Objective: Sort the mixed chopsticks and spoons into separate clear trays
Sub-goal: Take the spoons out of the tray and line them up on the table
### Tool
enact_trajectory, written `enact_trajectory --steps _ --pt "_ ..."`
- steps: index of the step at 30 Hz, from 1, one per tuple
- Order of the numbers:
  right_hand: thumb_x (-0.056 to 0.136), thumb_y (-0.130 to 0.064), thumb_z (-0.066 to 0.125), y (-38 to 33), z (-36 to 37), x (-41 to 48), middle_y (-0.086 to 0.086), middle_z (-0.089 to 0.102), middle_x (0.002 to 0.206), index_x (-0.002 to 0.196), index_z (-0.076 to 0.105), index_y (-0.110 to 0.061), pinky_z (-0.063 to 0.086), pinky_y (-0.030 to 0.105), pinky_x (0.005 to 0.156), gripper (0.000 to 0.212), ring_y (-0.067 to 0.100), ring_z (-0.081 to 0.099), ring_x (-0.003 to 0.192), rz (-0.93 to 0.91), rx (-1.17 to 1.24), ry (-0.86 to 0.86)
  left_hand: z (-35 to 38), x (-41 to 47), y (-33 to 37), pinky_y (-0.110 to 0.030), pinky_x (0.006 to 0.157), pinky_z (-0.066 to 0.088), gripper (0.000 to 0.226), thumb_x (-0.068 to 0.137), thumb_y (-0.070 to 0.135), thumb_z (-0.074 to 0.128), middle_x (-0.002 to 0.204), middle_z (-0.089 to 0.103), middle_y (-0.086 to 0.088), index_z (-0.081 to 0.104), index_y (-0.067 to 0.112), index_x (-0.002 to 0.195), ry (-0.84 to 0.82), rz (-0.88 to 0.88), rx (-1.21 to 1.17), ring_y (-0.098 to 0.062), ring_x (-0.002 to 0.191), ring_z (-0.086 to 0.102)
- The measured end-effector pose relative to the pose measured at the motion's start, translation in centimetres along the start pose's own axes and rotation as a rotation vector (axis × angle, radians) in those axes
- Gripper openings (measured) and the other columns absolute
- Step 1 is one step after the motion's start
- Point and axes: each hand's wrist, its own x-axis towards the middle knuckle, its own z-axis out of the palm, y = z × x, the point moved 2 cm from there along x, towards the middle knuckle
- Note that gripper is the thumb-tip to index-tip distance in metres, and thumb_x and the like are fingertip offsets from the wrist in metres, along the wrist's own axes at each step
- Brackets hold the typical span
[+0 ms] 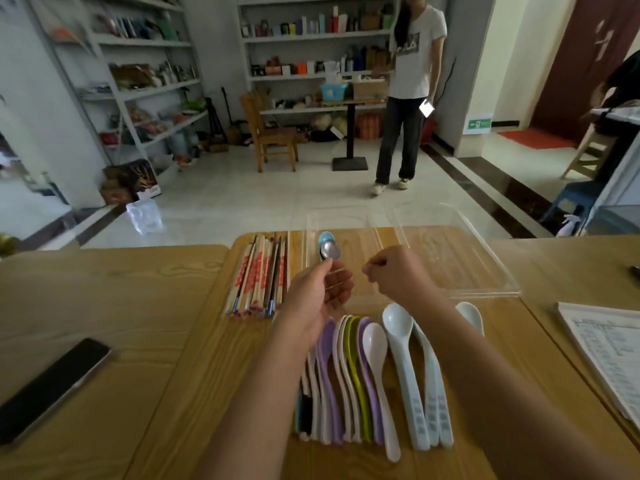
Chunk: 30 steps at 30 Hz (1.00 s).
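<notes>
A: From where is the scene viewed?
B: From the person's head; one wide view is taken, turned forward and down.
A: How near is it held?
B: The table [138,306] is seen closely, with the left hand [322,292] and the right hand [394,275] just below the lens; the floor [277,195] and shelves [311,38] are caught farther ahead.

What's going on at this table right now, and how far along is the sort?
A person is sorting cutlery. The left hand pinches a metal spoon by its handle, its bowl over a blue spoon lying in the middle clear tray. The right hand hovers beside it, fingers curled, nothing visible in it. Chopsticks lie bundled to the left. A row of plastic spoons waits on the table.
</notes>
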Motion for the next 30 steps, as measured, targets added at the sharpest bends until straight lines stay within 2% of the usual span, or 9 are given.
enact_trajectory --steps 3,9,13,20,23,27,30 --pt "0.093 -0.019 0.063 -1.1 2.5 3.6 0.008 0.066 0.075 0.091 0.069 -0.004 0.051 0.029 0.060 0.017 0.019 0.061 0.064 0.047 -0.065 -0.032 -1.3 1.5 1.5 -0.028 0.071 0.055 0.025 0.101 0.024 0.049 0.086 0.072 -0.008 0.067 0.007 0.106 0.017 0.021 -0.001 -0.018 0.079 0.067" --pt "0.094 -0.016 0.057 -2.2 6.3 7.9 0.002 0.058 0.073 0.096 0.059 -0.008 0.050 0.026 0.060 0.009 0.017 0.061 0.069 0.075 -0.210 -0.057 -2.3 3.8 2.9 -0.026 0.070 0.055 0.025 0.103 0.024 0.047 0.086 0.071 -0.007 0.065 0.007 0.105 0.031 0.029 0.045 -0.017 0.080 0.066" --pt "0.096 -0.014 0.053 -2.1 7.6 9.2 -0.001 0.050 0.072 0.105 0.058 -0.006 0.037 0.020 0.049 0.013 0.010 0.049 0.061 0.046 -0.299 -0.064 -2.7 5.0 2.8 -0.028 0.075 0.055 0.026 0.103 0.024 0.045 0.088 0.071 -0.008 0.065 0.007 0.106 0.044 0.018 0.044 -0.018 0.080 0.066" --pt "0.098 -0.008 0.047 -2.0 8.7 9.6 0.004 0.053 0.091 0.117 0.054 -0.004 0.043 0.027 0.066 0.021 0.019 0.055 0.077 -0.022 -0.362 -0.099 -3.1 6.0 2.2 -0.029 0.076 0.055 0.027 0.103 0.024 0.046 0.088 0.071 -0.008 0.066 0.006 0.107 0.053 -0.006 0.032 -0.018 0.079 0.067" --pt "0.098 -0.008 0.047 -2.0 8.8 9.9 0.003 0.054 0.088 0.115 0.055 -0.004 0.048 0.027 0.064 0.020 0.019 0.057 0.074 -0.015 -0.353 -0.097 -3.3 6.0 2.3 -0.029 0.077 0.055 0.027 0.103 0.024 0.045 0.087 0.071 -0.008 0.065 0.005 0.108 0.043 -0.001 0.021 -0.018 0.080 0.067" --pt "0.097 -0.013 0.049 -1.7 8.8 10.0 0.000 0.053 0.077 0.107 0.057 -0.006 0.047 0.023 0.054 0.014 0.015 0.058 0.065 0.037 -0.300 -0.087 -3.6 5.6 2.6 -0.027 0.071 0.056 0.029 0.103 0.023 0.046 0.087 0.072 -0.008 0.064 0.003 0.112 0.038 0.002 0.007 -0.018 0.078 0.068" --pt "0.096 -0.014 0.053 -1.8 8.3 9.9 0.001 0.055 0.074 0.094 0.056 -0.006 0.037 0.020 0.046 0.009 0.011 0.053 0.058 0.074 -0.246 -0.077 -3.7 5.0 2.7 -0.029 0.074 0.056 0.028 0.103 0.023 0.045 0.087 0.072 -0.008 0.064 0.003 0.112 0.035 0.014 0.000 -0.018 0.079 0.067"
